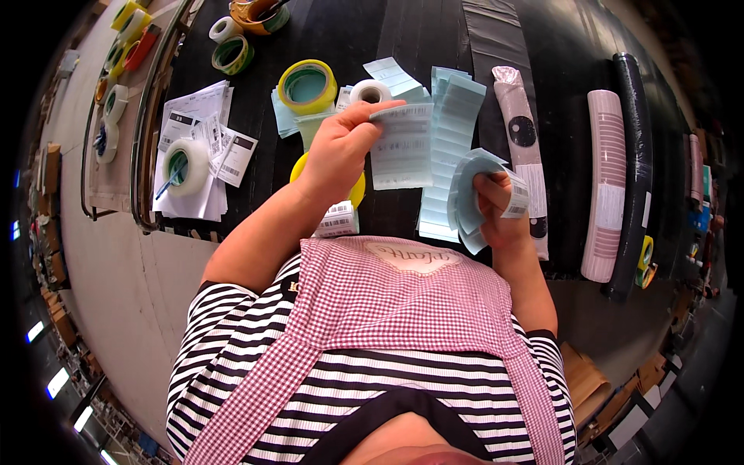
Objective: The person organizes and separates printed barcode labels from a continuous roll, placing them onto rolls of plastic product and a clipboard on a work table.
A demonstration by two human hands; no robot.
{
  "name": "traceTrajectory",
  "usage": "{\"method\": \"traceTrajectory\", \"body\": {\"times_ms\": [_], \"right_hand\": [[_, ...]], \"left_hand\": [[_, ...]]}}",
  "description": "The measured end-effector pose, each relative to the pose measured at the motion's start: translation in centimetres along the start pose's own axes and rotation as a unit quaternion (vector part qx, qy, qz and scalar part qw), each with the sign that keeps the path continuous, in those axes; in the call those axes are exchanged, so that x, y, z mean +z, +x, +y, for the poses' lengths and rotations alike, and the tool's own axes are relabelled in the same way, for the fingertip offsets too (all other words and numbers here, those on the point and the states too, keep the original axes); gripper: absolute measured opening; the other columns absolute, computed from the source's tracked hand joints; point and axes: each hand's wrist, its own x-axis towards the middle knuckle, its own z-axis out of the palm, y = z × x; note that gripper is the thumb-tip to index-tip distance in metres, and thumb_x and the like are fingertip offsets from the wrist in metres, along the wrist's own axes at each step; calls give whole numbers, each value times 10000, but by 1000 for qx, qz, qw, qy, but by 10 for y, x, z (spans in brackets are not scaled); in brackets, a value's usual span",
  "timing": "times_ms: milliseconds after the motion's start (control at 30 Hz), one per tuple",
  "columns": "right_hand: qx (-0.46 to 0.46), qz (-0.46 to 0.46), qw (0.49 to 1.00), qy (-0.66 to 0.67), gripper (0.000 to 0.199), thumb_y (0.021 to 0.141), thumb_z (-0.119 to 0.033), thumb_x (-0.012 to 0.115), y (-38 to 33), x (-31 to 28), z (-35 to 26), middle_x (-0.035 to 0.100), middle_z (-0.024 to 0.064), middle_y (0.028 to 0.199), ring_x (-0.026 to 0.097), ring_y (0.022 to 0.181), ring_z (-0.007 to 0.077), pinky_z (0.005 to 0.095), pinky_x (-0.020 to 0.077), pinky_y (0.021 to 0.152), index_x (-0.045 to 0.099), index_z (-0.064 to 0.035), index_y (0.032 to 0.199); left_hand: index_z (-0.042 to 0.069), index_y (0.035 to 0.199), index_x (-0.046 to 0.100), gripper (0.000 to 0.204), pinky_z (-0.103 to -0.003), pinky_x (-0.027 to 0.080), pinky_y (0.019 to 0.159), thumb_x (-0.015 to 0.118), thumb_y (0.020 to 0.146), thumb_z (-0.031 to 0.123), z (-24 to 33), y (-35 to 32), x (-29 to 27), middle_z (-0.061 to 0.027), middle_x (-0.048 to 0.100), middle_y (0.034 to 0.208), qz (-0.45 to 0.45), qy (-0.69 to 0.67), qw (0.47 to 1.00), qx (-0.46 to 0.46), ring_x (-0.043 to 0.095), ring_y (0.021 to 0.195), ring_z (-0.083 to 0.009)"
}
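My left hand [341, 147] pinches the upper left edge of a pale blue label sheet [401, 151] with printed barcodes, held above the black table. My right hand [500, 209] is closed around a curled strip of pale blue labels [467, 194], and a white barcode label [518, 194] shows beside its fingers. Between both hands a long, fan-folded label strip [457, 116] lies on the table. Just beyond my left hand are a white roll [370, 91] and a yellow tape roll [308, 87]. Another yellow roll [358, 190] sits partly hidden beneath my left forearm.
Printed papers [194, 108] lie at the left, with a clear tape roll [186, 167] on them. Wrapped pink rolls [604, 186] and a long black roll [634, 170] lie at the right. A patterned wrapped roll [515, 116] is nearer. A metal-framed cart [139, 155] stands left.
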Motion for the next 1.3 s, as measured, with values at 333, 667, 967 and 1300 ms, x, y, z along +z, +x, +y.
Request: {"method": "traceTrajectory", "body": {"times_ms": [333,667,967,1300], "right_hand": [[-14,-89,996,-19,120,945,-49,602,-17,46,-8,656,100,965,654,812,177,310,556,726,603,-14,1060],[83,-271,943,-174,296,844,-151,771,39,179,36,581,144,1352,601,1134,211,347,465,976,657,-24,1085],[109,-217,942,-233,126,951,-78,528,125,263,91,668,26,888,665,790,124,259,536,694,635,-46,1008],[84,-258,895,-354,115,861,19,640,209,314,157,678,24,882,621,795,94,248,495,723,639,-20,969]], "left_hand": [[42,1270,651,434,-244,447,896,496,874,-46,-1,-36,-51,-21,562,1086,14,98,991,87,549,980,-96],[9,1269,593,368,-269,511,861,590,903,-37,-32,-84,-125,-58,652,1082,150,-6,980,132,621,966,-112],[52,1248,586,348,-273,505,726,658,908,61,-8,-109,-207,-79,651,1024,352,134,899,224,614,814,-151],[113,1110,685,406,-397,374,965,799,732,210,-34,-132,-291,-10,644,1095,463,647,600,83,507,1140,-252]]}}
